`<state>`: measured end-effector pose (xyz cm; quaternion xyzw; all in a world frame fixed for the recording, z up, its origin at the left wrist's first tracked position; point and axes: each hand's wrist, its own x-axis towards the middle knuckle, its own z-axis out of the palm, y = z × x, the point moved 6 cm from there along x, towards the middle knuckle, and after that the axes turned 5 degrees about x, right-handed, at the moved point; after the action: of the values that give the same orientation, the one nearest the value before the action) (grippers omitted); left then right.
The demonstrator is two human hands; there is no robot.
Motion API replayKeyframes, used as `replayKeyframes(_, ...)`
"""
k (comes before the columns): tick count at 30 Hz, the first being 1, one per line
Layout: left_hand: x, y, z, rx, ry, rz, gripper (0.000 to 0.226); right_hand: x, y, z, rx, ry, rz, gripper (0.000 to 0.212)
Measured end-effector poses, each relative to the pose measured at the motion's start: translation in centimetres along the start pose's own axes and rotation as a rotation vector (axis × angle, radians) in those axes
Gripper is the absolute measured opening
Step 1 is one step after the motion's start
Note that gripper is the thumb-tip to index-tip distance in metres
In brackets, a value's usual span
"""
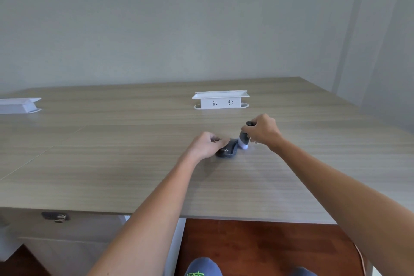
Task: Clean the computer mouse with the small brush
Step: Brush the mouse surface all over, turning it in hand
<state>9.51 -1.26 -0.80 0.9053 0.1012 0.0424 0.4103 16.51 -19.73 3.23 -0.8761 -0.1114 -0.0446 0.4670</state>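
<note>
A dark grey computer mouse (227,151) lies on the wooden desk (134,163), right of centre. My left hand (207,144) grips its left side and covers part of it. My right hand (261,130) is closed around a small brush (244,138) with a dark handle and pale bristles. The brush stands nearly upright, bristles down, touching the desk right beside the mouse's right edge.
A white pop-up socket box (220,99) stands behind the hands. Another white box (19,105) sits at the far left. The desk's front edge runs below my forearms, with a drawer lock (56,217) under it at left and red-brown floor below.
</note>
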Motion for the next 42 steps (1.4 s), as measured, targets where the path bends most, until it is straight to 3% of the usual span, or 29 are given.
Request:
replayKeyframes(7,-0.6,0.0,-0.7,-0.091,-0.081,-0.016,0.032,0.7,0.4,0.7,0.087,-0.060,0.007,0.026)
replayKeyframes(11,-1.1,0.1,-0.8,-0.141,-0.183,-0.020,0.062,1.0,0.0,1.3,0.101,-0.120,-0.020,0.025)
replayKeyframes(14,-0.5,0.0,-1.3,-0.053,-0.223,-0.012,0.071,1.2,-0.3,0.9,0.082,-0.105,-0.041,0.025)
replayKeyframes(18,1.0,-0.1,-2.4,0.218,-0.157,0.000,0.088,1.5,-0.5,-0.6,0.030,-0.019,-0.059,0.027)
replayKeyframes(24,1.9,0.4,-1.1,0.374,-0.305,0.095,0.101,1.0,0.2,-0.1,-0.069,-0.105,-0.086,0.033)
replayKeyframes(33,2.0,0.9,-0.6,0.245,-0.382,0.170,0.079,1.1,-0.4,0.8,-0.069,-0.187,-0.148,0.031)
replayKeyframes(40,1.3,0.5,-0.7,0.188,-0.367,0.186,0.058,0.0,-2.4,-1.3,0.007,-0.013,-0.240,0.034)
replayKeyframes(42,1.3,0.3,-0.7,0.172,-0.361,0.184,0.058,-0.8,-3.5,-1.2,0.043,-0.062,-0.270,0.032)
